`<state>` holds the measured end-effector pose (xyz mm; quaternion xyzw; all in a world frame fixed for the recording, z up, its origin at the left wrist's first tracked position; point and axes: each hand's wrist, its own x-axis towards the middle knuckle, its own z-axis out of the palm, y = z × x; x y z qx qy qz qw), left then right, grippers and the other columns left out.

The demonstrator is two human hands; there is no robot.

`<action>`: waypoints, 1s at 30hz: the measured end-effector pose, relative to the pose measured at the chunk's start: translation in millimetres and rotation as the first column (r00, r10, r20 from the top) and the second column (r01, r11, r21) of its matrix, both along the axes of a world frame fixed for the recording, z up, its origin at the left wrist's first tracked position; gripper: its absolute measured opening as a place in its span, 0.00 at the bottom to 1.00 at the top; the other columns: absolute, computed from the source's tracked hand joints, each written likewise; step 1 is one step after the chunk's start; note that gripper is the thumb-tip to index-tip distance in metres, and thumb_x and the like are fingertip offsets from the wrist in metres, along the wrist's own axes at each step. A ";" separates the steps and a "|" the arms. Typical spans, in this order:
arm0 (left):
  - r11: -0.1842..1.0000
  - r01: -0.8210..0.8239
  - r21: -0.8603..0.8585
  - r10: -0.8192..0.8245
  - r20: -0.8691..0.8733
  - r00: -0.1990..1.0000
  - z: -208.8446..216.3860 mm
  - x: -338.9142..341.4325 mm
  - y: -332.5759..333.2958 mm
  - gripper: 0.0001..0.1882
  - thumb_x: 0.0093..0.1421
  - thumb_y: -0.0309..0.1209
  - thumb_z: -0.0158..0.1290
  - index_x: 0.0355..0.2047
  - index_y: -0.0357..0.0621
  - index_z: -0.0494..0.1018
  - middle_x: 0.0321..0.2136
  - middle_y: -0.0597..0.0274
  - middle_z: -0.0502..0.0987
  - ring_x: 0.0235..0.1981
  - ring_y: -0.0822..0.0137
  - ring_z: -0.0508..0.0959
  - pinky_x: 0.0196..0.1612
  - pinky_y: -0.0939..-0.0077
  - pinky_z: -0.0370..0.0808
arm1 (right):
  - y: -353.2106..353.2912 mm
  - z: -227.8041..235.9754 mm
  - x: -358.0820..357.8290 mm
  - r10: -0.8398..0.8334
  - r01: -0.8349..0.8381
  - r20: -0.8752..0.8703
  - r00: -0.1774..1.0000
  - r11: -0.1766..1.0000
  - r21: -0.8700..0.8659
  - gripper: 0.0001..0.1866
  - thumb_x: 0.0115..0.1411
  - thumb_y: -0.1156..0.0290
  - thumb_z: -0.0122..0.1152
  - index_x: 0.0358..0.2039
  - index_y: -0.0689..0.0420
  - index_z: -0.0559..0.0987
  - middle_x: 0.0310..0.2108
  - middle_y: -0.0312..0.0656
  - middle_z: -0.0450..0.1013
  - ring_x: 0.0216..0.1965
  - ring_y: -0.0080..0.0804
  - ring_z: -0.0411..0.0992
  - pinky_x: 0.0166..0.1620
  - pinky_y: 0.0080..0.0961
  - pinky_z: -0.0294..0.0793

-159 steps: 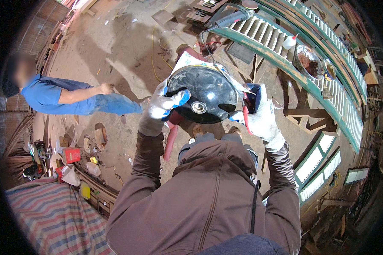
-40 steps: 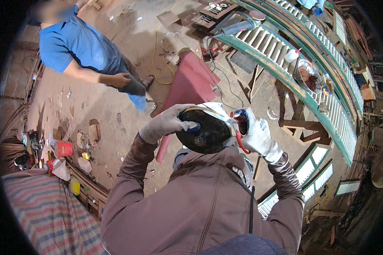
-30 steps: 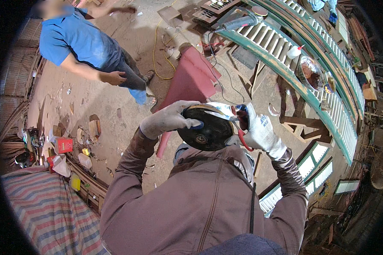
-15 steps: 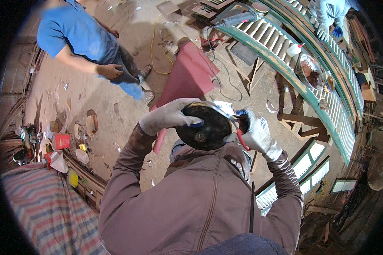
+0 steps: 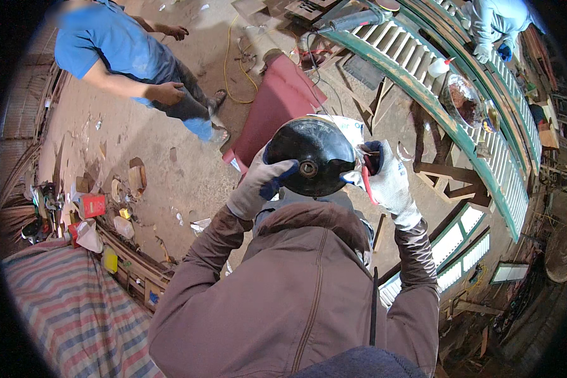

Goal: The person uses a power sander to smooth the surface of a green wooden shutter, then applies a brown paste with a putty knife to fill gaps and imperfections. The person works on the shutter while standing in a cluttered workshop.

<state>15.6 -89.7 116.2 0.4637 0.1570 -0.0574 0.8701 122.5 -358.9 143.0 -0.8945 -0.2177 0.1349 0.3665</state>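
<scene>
A round black backing pad with a threaded hole at its middle is held up before my chest. My left hand, in a white glove with blue fingertips, grips its left edge, thumb across the face. Behind the pad, a white printed sheet sticks out past the upper right rim. My right hand, gloved alike, is closed round red-handled scissors at the pad's right edge. The scissors' blades are mostly hidden, and I cannot tell whether they touch the sheet.
Reddish sheeting lies on the floor ahead. A person in blue stands at far left; a gloved co-worker is at far right. Green slatted frames curve along the right, carrying a power tool and a bottle. Striped cloth lies lower left.
The pad has risen and turned to face me more squarely. My left hand has shifted lower on its rim. More of the white sheet shows, and the scissors are now more upright.
</scene>
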 end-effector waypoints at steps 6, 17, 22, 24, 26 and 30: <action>0.987 -0.140 0.077 0.132 0.108 0.985 -10.9 4.1 -5.9 0.18 0.69 0.28 0.56 0.58 0.39 0.73 0.49 0.63 0.81 0.47 0.74 0.80 0.52 0.75 0.78 | 2.8 8.4 -1.7 -0.022 0.023 0.110 0.994 1.000 -0.004 0.35 0.50 0.48 0.78 0.51 0.52 0.72 0.34 0.44 0.83 0.33 0.44 0.83 0.37 0.35 0.81; 0.994 -0.105 -0.041 0.110 0.147 0.983 -8.4 4.9 8.1 0.19 0.70 0.28 0.54 0.59 0.38 0.71 0.50 0.63 0.80 0.48 0.72 0.80 0.53 0.73 0.78 | 2.2 22.4 -14.3 -0.007 0.006 0.005 1.000 0.986 0.169 0.34 0.51 0.72 0.74 0.57 0.57 0.67 0.45 0.49 0.79 0.46 0.42 0.81 0.47 0.34 0.79; 0.994 -0.076 0.082 0.062 0.163 0.985 -3.5 3.5 10.8 0.20 0.69 0.27 0.53 0.60 0.37 0.70 0.50 0.62 0.79 0.49 0.72 0.79 0.55 0.74 0.76 | -0.9 16.4 -18.9 0.015 -0.034 0.098 0.995 0.979 0.201 0.33 0.50 0.73 0.73 0.55 0.59 0.68 0.43 0.49 0.78 0.41 0.43 0.80 0.45 0.36 0.79; 0.993 -0.071 0.095 0.050 0.207 0.977 -0.3 4.1 12.2 0.20 0.69 0.28 0.55 0.60 0.38 0.71 0.50 0.63 0.79 0.49 0.73 0.79 0.55 0.75 0.76 | -1.2 12.4 -19.1 -0.003 -0.024 0.127 0.992 0.976 0.215 0.33 0.50 0.74 0.73 0.55 0.59 0.67 0.41 0.49 0.78 0.40 0.43 0.81 0.45 0.36 0.79; 0.995 -0.063 0.073 0.048 0.200 0.979 5.9 4.7 13.3 0.20 0.68 0.29 0.57 0.59 0.38 0.71 0.49 0.64 0.79 0.49 0.73 0.79 0.54 0.75 0.76 | -2.0 6.6 -19.9 -0.012 -0.025 0.151 0.988 0.969 0.246 0.33 0.50 0.74 0.73 0.55 0.59 0.67 0.40 0.49 0.78 0.39 0.44 0.81 0.44 0.36 0.79; 0.998 -0.054 0.019 0.051 0.149 0.987 10.2 7.1 16.7 0.20 0.67 0.32 0.60 0.57 0.40 0.72 0.48 0.66 0.79 0.47 0.74 0.79 0.52 0.76 0.76 | 0.4 10.2 -20.3 -0.004 -0.036 0.128 0.992 0.950 0.311 0.31 0.51 0.73 0.72 0.54 0.59 0.67 0.37 0.49 0.78 0.36 0.44 0.81 0.41 0.34 0.79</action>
